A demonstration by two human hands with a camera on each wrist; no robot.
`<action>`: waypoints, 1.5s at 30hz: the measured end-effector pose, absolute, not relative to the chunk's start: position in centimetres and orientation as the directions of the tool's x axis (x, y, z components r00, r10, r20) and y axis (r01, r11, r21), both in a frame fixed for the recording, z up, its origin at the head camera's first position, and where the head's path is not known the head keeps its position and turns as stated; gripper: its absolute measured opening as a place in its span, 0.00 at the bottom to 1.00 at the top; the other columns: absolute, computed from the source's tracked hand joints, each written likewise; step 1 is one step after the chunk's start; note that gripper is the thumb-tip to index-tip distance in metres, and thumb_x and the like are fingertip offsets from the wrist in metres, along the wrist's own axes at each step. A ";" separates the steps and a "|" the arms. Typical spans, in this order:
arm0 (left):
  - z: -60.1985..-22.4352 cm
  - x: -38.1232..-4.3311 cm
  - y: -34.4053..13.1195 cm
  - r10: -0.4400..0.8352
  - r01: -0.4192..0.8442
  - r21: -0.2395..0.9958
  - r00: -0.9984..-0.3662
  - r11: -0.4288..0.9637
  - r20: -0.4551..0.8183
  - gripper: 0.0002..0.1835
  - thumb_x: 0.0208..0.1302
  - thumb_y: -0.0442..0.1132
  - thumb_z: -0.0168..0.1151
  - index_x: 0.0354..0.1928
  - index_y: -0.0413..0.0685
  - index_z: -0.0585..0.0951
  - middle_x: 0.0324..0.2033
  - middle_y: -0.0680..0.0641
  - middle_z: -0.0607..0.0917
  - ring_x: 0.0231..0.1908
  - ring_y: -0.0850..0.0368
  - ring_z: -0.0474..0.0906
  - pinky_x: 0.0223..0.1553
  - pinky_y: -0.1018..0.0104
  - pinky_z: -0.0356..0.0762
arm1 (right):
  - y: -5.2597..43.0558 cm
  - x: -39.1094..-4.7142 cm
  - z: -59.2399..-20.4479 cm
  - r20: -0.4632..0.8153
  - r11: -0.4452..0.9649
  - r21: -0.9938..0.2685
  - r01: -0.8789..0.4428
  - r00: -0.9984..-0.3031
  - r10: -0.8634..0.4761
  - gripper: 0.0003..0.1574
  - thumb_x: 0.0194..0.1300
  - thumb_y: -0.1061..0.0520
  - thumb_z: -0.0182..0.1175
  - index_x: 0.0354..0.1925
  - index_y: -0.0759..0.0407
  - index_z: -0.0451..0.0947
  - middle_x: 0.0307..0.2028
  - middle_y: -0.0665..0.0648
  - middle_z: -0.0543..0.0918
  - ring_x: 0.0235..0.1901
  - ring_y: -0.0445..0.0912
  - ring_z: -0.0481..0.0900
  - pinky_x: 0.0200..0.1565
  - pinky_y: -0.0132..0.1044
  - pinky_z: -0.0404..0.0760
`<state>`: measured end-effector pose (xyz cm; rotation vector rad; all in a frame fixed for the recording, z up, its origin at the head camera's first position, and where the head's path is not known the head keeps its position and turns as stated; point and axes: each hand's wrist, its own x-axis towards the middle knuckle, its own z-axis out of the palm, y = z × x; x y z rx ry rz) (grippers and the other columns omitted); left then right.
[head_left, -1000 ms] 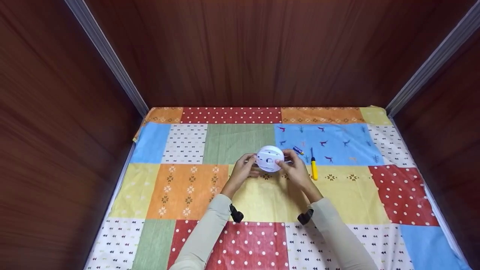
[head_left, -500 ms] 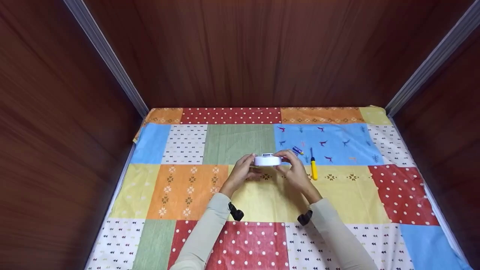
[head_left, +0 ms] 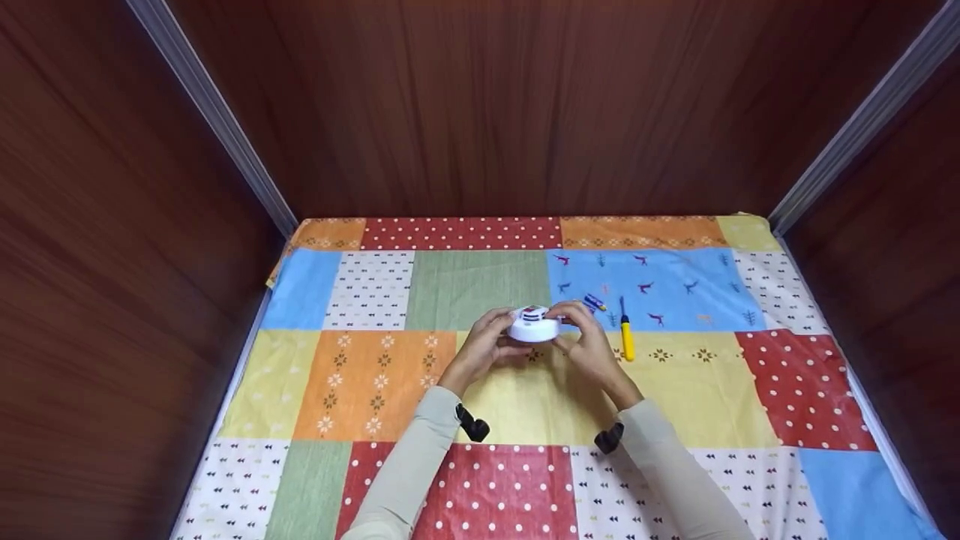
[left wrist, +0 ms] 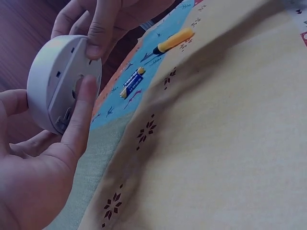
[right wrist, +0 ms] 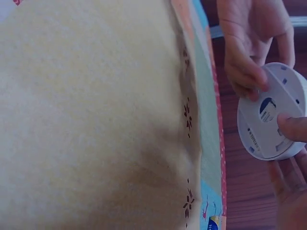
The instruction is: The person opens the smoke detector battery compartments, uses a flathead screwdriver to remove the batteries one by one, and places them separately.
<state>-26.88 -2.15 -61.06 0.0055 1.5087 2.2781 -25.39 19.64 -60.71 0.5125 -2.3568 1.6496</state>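
Both hands hold a white round smoke detector just above the cloth, near the middle of the head view. Its raised cap with dark slots faces up and away there. In the left wrist view its flat back plate, with a round central hole, shows. My left hand grips the left rim, its thumb lying over the back plate. My right hand holds the right side, with fingers at the cap and the thumb on the back. The right wrist view shows a blue and white label inside the hole of the detector.
Blue batteries with yellow ends lie just beyond the right hand. Next to them is a screwdriver with a yellow handle, its shaft pointing away. A patchwork cloth covers the table, with brown wood-grain panels around it.
The smoke detector has been turned over in the hands: its back faced the head camera, then its edge, and now the slotted cap shows. Batteries and screwdriver stay in place.
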 end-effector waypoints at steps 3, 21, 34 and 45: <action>-61.0 -26.9 -2.2 0.319 -0.308 0.884 -0.927 -0.351 -0.197 0.24 0.81 0.35 0.52 0.74 0.35 0.68 0.66 0.29 0.75 0.53 0.45 0.84 0.60 0.42 0.85 | 20.0 -25.5 -60.8 0.333 0.256 -0.896 -0.363 -0.930 -0.154 0.29 0.57 0.84 0.63 0.54 0.66 0.83 0.59 0.66 0.79 0.61 0.60 0.78 0.68 0.60 0.79; -61.2 -26.8 -2.5 0.297 -0.221 0.940 -0.945 -0.259 -0.140 0.30 0.77 0.31 0.58 0.78 0.44 0.69 0.49 0.41 0.84 0.38 0.54 0.88 0.55 0.42 0.88 | 19.9 -25.6 -61.0 0.028 0.258 -0.966 -0.029 -1.000 -0.009 0.25 0.75 0.59 0.66 0.66 0.66 0.78 0.62 0.68 0.81 0.60 0.58 0.79 0.51 0.23 0.80; -61.6 -27.0 -2.2 0.222 -0.200 0.955 -0.963 -0.219 -0.151 0.21 0.76 0.31 0.61 0.67 0.38 0.70 0.49 0.39 0.84 0.40 0.52 0.87 0.59 0.36 0.84 | 19.7 -25.6 -61.4 0.040 0.264 -0.964 -0.033 -0.999 0.023 0.22 0.75 0.58 0.66 0.63 0.61 0.82 0.60 0.64 0.85 0.54 0.51 0.82 0.51 0.26 0.80; -62.1 -27.5 -1.7 0.106 -0.106 0.992 -0.988 0.065 -0.113 0.18 0.76 0.35 0.63 0.64 0.40 0.81 0.47 0.40 0.81 0.40 0.56 0.82 0.49 0.50 0.90 | 19.5 -26.1 -62.6 -0.075 0.196 -0.977 0.082 -0.996 0.045 0.23 0.75 0.58 0.66 0.63 0.66 0.80 0.58 0.68 0.84 0.50 0.49 0.82 0.47 0.33 0.85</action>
